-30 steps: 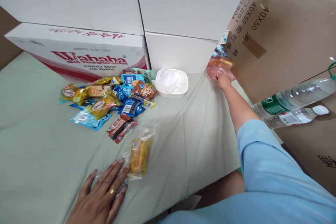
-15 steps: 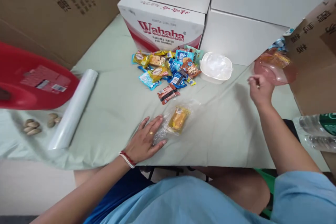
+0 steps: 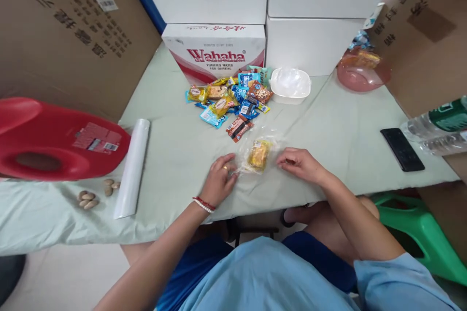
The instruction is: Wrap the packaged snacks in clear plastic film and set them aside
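A yellow-wrapped snack (image 3: 259, 155) lies on a sheet of clear plastic wrap (image 3: 242, 159) near the front of the table. My left hand (image 3: 219, 181) is at the sheet's left edge, fingers curled and drawn together on the film. To the right of the snack, my right hand (image 3: 301, 164) rests low over the cloth with its fingers closed in a pinch. What it pinches, if anything, is too small to make out. Just behind the snack is a brown snack packet (image 3: 239, 128), in front of a pile of colourful snack packets (image 3: 224, 103).
Beside the pile stands a white plastic bowl (image 3: 291, 88). A pink bowl (image 3: 363, 77) with packets, a phone (image 3: 403, 149) and water bottles (image 3: 438, 124) are on the right. Leftward lie a film roll (image 3: 133, 170), nuts (image 3: 87, 199) and a red jug (image 3: 65, 141). Boxes (image 3: 219, 56) enclose the back.
My right hand has come from beside the pink bowl to the right of the wrapped snack. The left hand's spread fingers have curled at the film's edge. The camera view has shifted.
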Action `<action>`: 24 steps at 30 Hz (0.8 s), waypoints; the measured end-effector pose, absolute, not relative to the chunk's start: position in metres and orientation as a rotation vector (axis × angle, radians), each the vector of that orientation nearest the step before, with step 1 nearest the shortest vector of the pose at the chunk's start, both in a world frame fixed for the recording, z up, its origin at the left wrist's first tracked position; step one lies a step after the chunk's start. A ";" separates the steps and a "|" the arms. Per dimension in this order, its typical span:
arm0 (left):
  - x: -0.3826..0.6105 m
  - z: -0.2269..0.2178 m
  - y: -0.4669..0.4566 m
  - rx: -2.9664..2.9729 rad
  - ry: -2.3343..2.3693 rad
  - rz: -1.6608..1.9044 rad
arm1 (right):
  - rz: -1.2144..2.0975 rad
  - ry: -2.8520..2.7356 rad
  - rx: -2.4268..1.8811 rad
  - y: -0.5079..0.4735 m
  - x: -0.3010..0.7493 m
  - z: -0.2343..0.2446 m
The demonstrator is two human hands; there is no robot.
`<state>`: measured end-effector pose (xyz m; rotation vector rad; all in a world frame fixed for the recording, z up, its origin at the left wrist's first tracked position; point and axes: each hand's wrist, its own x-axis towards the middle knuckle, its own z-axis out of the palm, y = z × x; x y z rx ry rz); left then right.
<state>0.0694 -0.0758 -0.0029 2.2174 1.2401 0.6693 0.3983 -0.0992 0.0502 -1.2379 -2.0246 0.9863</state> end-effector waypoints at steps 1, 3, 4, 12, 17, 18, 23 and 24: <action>0.067 -0.001 -0.068 2.221 1.216 0.666 | 1.014 -1.998 -1.240 -0.113 0.399 0.050; 0.060 0.006 -0.049 2.241 1.186 0.686 | 1.022 -1.938 -1.277 -0.136 0.399 0.050; 0.056 0.010 -0.038 2.264 1.191 0.707 | 0.976 -1.899 -1.319 -0.144 0.397 0.050; 0.045 0.042 -0.017 2.264 1.510 1.046 | 0.450 -1.786 -1.815 -0.102 0.343 0.053; 0.065 0.018 -0.058 2.217 1.426 0.973 | 0.632 -1.901 -1.781 -0.096 0.321 0.046; 0.067 0.011 -0.061 2.161 1.454 0.931 | 0.578 -1.887 -1.703 -0.104 0.320 0.046; 0.066 -0.005 -0.063 1.818 1.599 0.948 | 0.293 -1.943 -1.371 -0.156 0.312 0.043; 0.067 -0.002 -0.066 1.757 1.642 1.017 | 0.254 -1.997 -1.329 -0.166 0.308 0.039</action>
